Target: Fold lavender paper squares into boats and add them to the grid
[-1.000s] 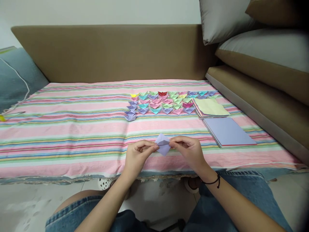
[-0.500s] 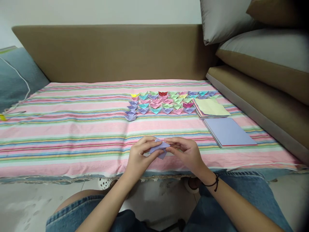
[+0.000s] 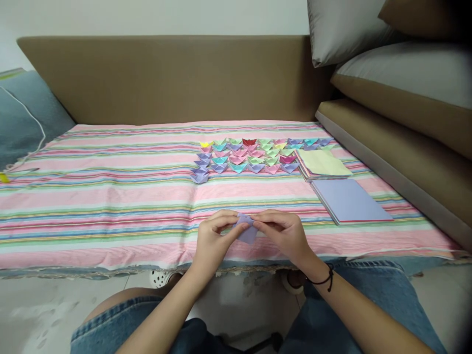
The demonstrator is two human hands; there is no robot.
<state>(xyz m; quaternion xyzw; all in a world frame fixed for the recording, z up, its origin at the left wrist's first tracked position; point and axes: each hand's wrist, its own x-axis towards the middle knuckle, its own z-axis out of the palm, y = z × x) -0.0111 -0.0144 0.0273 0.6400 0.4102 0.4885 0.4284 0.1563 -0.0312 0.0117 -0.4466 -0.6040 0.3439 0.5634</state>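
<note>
A small folded piece of lilac paper [image 3: 247, 232] is pinched between both my hands above the front edge of the striped cloth [image 3: 110, 206]. My left hand [image 3: 214, 236] grips its left side with curled fingers. My right hand [image 3: 282, 232], with a black band on the wrist, grips its right side. The fingertips of both hands meet over the paper and hide most of it.
Rows of several small folded paper boats [image 3: 250, 157] in many colours lie further back on the cloth. To their right lie a stack of pale yellow sheets [image 3: 322, 163] and a stack of lilac sheets [image 3: 350, 201]. Brown and grey cushions [image 3: 401, 98] rise at the right.
The lilac paper, held up and open a second ago, has been pressed flatter and smaller as both hands closed together over it and sank slightly.
</note>
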